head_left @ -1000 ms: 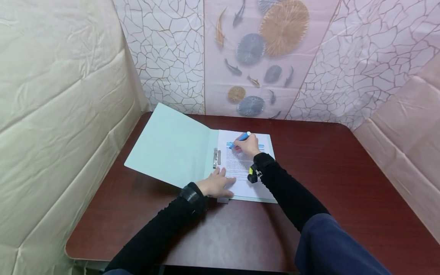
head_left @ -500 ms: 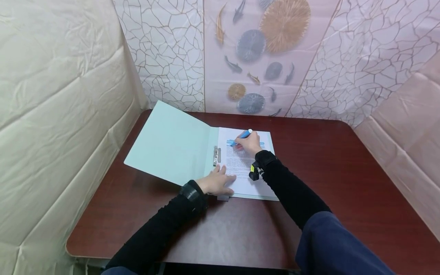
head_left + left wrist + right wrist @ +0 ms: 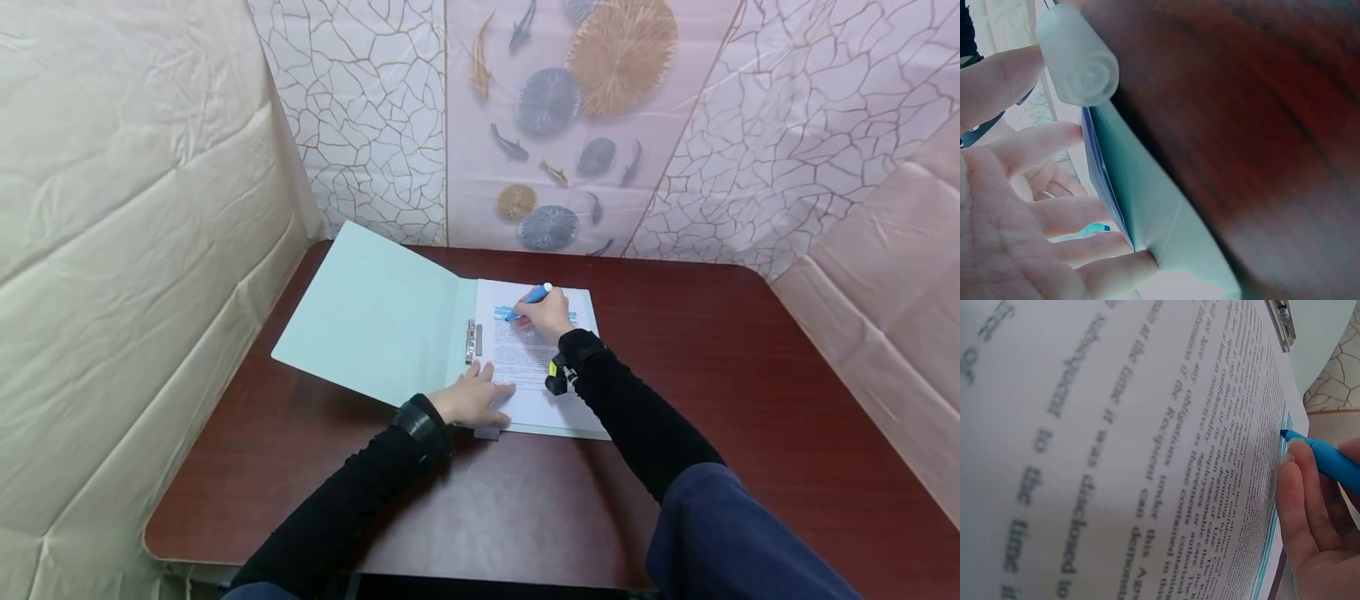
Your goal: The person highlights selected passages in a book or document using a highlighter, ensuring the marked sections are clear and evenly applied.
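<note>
Head view, left to right: the pale green folder point(image 3: 367, 312) lies open on the dark red-brown tabletop point(image 3: 720, 350), its cover spread to the left. Beside its fold sits a metal clip point(image 3: 470, 342). Below that, the left hand point(image 3: 471, 402) rests on the folder and sheet near the lower edge, fingers straight, spread and gripping nothing. A translucent piece point(image 3: 1079, 59) sits at that edge near its thumb; whether they touch is unclear. The printed sheet point(image 3: 517, 367) fills the folder's right side, blue strokes across its upper lines. In the right wrist view, its text reads "subsequent to the time it", "at the time it was disclosed to" and "Information if the Recipient can"; smaller lines blur. The right hand point(image 3: 547, 315) pinches a blue marker point(image 3: 537, 294) between curled fingers, nib at the blue-marked lines.
</note>
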The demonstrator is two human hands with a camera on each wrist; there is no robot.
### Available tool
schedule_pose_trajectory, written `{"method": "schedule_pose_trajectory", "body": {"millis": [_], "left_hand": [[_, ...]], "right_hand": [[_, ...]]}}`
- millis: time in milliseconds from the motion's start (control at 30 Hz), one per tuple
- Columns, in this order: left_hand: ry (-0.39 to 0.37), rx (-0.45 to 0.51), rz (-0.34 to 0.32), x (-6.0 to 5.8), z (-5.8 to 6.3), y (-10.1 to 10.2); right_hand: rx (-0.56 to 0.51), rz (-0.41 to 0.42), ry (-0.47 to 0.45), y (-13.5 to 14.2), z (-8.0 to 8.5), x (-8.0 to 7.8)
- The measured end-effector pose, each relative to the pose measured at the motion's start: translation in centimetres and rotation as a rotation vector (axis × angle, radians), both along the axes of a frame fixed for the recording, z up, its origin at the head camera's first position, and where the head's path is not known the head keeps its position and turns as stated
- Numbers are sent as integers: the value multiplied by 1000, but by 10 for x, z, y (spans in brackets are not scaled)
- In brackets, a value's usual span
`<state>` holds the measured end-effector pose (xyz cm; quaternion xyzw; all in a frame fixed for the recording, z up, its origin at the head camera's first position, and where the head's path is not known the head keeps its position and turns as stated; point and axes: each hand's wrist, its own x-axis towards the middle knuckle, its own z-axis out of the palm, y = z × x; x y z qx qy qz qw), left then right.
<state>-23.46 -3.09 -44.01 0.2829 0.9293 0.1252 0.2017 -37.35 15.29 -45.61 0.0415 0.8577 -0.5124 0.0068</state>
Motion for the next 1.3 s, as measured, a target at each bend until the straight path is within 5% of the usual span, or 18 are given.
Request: {"method": "schedule_pose_trajectory", "body": {"millis": [1300], "left_hand": [[-19,0,2,-2,0,1]], "right_hand": [[37,9,3,6,7,6]]}}
